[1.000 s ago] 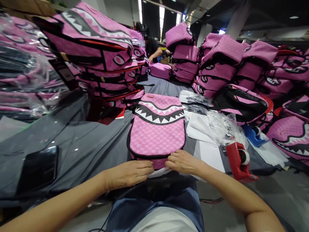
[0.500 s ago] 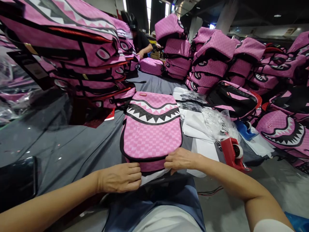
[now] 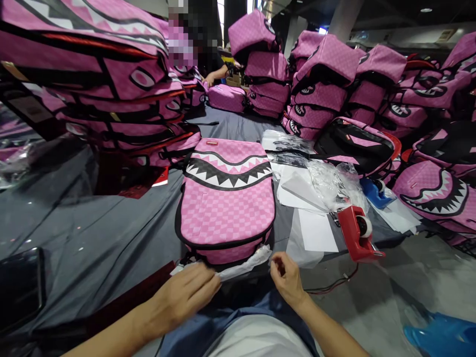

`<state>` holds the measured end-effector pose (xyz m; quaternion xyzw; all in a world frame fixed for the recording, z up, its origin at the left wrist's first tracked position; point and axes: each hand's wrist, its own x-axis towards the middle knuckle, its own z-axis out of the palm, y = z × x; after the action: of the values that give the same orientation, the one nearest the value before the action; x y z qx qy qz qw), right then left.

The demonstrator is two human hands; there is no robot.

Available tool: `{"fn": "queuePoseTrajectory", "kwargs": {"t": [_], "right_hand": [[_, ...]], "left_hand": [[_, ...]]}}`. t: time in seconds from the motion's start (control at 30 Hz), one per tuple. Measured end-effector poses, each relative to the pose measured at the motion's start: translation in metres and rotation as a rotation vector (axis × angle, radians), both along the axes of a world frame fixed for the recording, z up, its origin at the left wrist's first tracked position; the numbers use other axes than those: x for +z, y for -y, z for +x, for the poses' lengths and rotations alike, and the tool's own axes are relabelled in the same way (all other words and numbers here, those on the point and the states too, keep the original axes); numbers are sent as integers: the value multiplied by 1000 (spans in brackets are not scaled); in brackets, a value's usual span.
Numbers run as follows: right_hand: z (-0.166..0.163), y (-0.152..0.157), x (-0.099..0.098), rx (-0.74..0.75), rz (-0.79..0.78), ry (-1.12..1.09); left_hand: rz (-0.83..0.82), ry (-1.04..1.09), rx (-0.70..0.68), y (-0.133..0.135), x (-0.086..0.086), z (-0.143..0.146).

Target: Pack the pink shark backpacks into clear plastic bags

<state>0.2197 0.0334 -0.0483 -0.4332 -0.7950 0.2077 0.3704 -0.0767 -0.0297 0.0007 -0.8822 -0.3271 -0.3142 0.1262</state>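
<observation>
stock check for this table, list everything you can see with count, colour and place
front backpack: one, pink with toothed print, table centre
other backpacks: many, mostly pink, left, back and right
hang tag: one, dark with pale label, far left
plastic strip: one, whitish, front backpack's near end
plastic bags: several, clear, right
paper sheets: several, white, right
tape dispensers: two, red and blue, right
flat device: one, black, left edge
table cover: one, grey, beneath
blue item: one, lower right
co-worker's arm: one, bare, back
trousers: one pair, blue, bottom
hands: two, bare, near edge
</observation>
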Motion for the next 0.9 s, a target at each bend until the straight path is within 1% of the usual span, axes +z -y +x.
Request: {"fn": "queuePoseTrajectory", "kwargs": {"t": [0.03,0.07,0.1,0.13,0.2,0.23,0.3,0.37,0.43,0.47,0.5,0.53,0.57,0.6,0.67,0.7,0.73,0.77,0.8,0.83,0.9], "right_hand": [[-6,1,2,-55,-115,-110],[-13,0,4,-91,-210,-194],[-20,-2,5,-102,-295,-254],[-27,-6,6,-99,-374,-302],[-41,-13,2,-103,-507,-403],[-49,-16,-1,-117,-565,-465],[-62,-21,-10,-169,-651,-602],[-70,-24,-16,-207,-703,-702],[-68,-26,-15,-187,-707,-679],[-64,-27,-12,-174,-694,-639],[-57,-26,-6,-165,-647,-587],[-50,-26,0,-157,-550,-524],[-42,-25,8,-134,-406,-448],[-36,-24,16,-74,-228,-357],[-30,-24,29,162,145,-94],[-30,-26,33,293,289,58],[-31,-28,36,394,376,191],[-34,-31,36,454,428,302],[-36,-35,35,475,457,388],[-37,-38,33,477,472,446],[-37,-46,28,497,486,509]], "left_hand": [[-103,24,73,-8,1,9],[-253,16,153,-16,0,18],[-432,-14,222,-24,-1,27],[-616,-48,258,-31,-4,34],[-924,-64,250,-42,-7,43],[-1031,-44,224,-44,-8,46],[-1170,39,175,-45,-8,47],[-1265,134,186,-43,-6,46],[-1312,216,224,-41,-4,46],[-1322,243,238,-41,-3,47],[-1323,252,246,-41,-3,48],[-1306,244,251,-42,-3,50],[-1271,220,255,-43,-3,53],[-1208,179,253,-44,-4,56],[-1031,82,244,-45,-8,62],[-949,41,238,-45,-10,63],[-896,13,233,-44,-13,61],[-851,-9,214,-43,-16,56],[-793,-32,179,-40,-18,48],[-701,-57,137,-38,-21,36],[-425,-107,61,-32,-25,7]]}}
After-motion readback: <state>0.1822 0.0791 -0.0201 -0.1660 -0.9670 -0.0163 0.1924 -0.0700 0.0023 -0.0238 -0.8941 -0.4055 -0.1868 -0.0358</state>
